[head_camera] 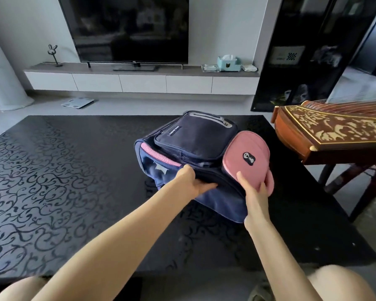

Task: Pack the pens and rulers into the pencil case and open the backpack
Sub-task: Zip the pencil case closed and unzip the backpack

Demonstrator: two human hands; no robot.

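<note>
A navy backpack (191,144) with pink mesh trim lies on its back on the black patterned table (63,181), front pocket facing up. My left hand (193,181) grips the near edge of the backpack's main compartment, thumb on top and fingers tucked under the flap. My right hand (256,192) holds a pink pencil case (245,157) by its lower end, tilted against the backpack's right side; the case looks closed. No pens or rulers are visible.
A wooden zither (334,133) on a stand sits just right of the table. Beyond the table are a TV (126,29) on a low white console, a tissue box (228,63) and a floor scale (77,102).
</note>
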